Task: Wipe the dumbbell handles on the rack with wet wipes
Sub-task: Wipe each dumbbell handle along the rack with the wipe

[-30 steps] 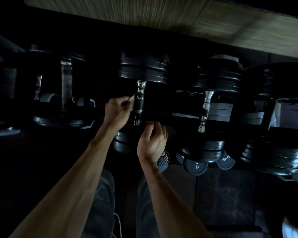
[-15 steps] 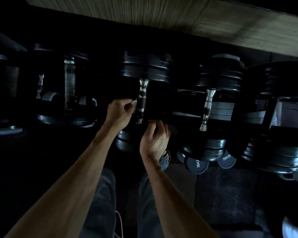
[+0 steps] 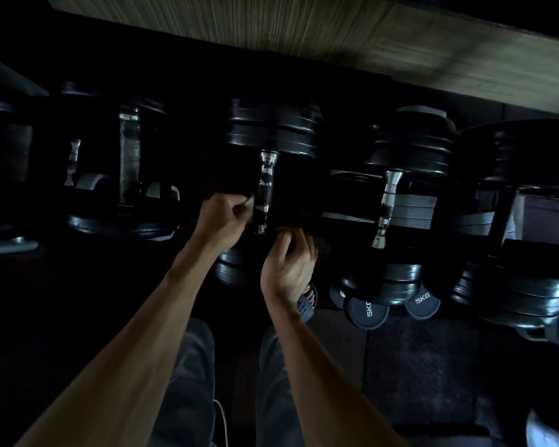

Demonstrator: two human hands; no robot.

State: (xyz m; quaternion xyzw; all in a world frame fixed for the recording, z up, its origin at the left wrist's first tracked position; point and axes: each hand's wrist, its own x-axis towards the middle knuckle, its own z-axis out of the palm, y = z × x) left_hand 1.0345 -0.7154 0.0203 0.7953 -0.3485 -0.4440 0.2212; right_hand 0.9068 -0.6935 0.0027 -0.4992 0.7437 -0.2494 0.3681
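At twelve o'clock from the left hand (image 3: 221, 217), a chrome dumbbell handle (image 3: 265, 191) lies on the dark rack, worn and patchy between heavy black plates. Fingers pinch a small pale wet wipe (image 3: 248, 201), limp and light. The right hand (image 3: 288, 262) curls below; its hold cannot be told.

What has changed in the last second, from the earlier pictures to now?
Almost nothing visibly changed. The left hand stays beside the middle dumbbell's handle, pinching a small pale wipe against it; any stroke along the handle is too small to tell. The right hand stays curled just below the handle's near end. The dumbbells have not moved.
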